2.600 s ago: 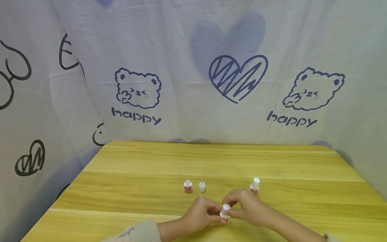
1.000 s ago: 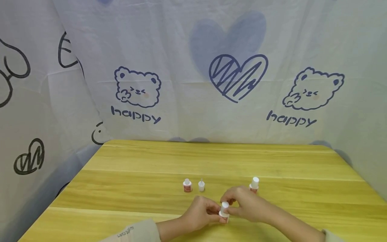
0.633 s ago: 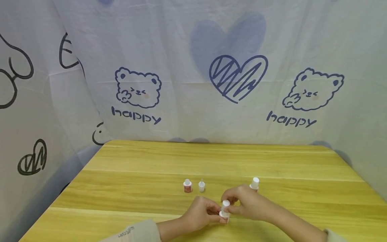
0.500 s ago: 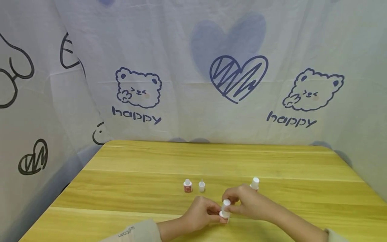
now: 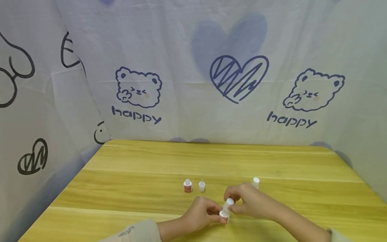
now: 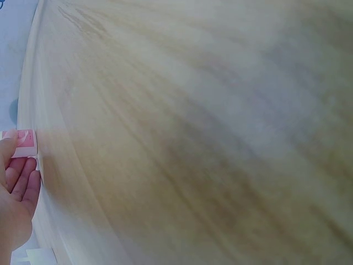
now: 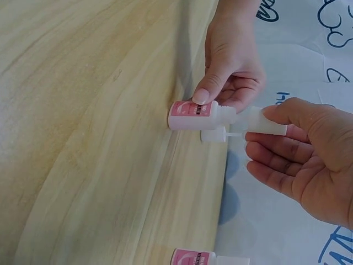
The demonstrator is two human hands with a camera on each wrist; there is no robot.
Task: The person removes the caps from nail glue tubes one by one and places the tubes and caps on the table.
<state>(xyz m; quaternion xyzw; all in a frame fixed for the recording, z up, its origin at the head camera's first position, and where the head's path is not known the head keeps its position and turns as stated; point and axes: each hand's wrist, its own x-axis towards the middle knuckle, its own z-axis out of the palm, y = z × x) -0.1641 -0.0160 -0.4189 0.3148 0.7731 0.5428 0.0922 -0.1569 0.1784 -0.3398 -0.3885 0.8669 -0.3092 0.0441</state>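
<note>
My left hand [image 5: 198, 215] pinches a small white bottle [image 7: 190, 117] with a pink label, standing upright on the table near the front. In the right wrist view its threaded neck shows bare. The thumb and fingers of my right hand [image 5: 252, 204] hold a white cap [image 7: 268, 122] just off that neck. From the head view the cap looks tilted to the right over the bottle. The left wrist view catches the left hand [image 6: 17, 190] and the bottle's pink label [image 6: 25, 138] at its left edge.
Farther back on the wooden table [image 5: 145, 161] stand an open bottle [image 5: 187, 186] and a loose white cap [image 5: 201, 186] with a thin applicator pointing up. A capped bottle [image 5: 255, 182] is partly hidden behind the right hand. A printed cloth [image 5: 181, 101] hangs behind.
My right hand has moved slightly up and right, bringing the cap higher and tilting it away from the bottle. The left hand and bottle have stayed almost in place.
</note>
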